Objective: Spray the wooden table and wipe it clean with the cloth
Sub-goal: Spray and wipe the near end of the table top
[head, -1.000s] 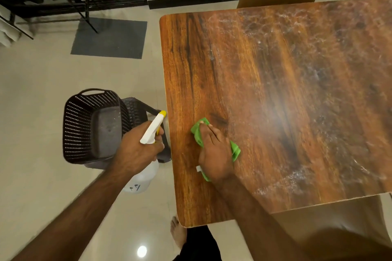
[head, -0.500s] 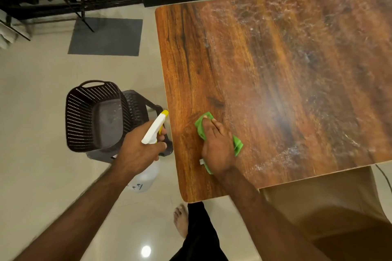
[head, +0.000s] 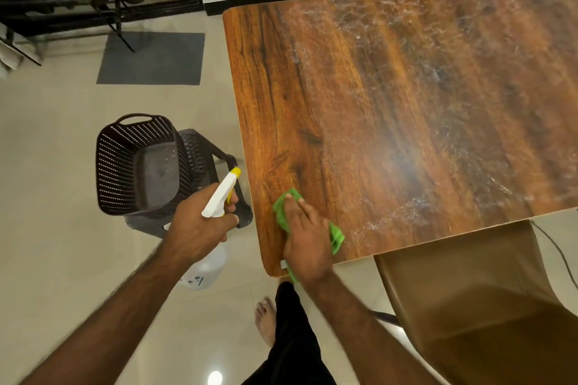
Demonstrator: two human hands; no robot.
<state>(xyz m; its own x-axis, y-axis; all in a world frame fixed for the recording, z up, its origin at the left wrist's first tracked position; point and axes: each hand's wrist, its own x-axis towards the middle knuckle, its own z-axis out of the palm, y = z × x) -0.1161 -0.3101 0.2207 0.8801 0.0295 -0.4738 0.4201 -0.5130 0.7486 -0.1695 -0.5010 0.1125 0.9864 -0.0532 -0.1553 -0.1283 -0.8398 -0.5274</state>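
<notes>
Cloth [head: 337, 236] mostly under right hand [head: 308, 245]; table [head: 406, 103] cut by right edge.

L grip [head: 200, 226] curled tight, R grip [head: 308, 244] flat, palm down.

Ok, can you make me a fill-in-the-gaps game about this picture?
The right hand presses a ____ cloth on the wooden table.
The left hand holds a ____ bottle.
Its nozzle tip is ____.
Missing words: green; spray; yellow.
</notes>
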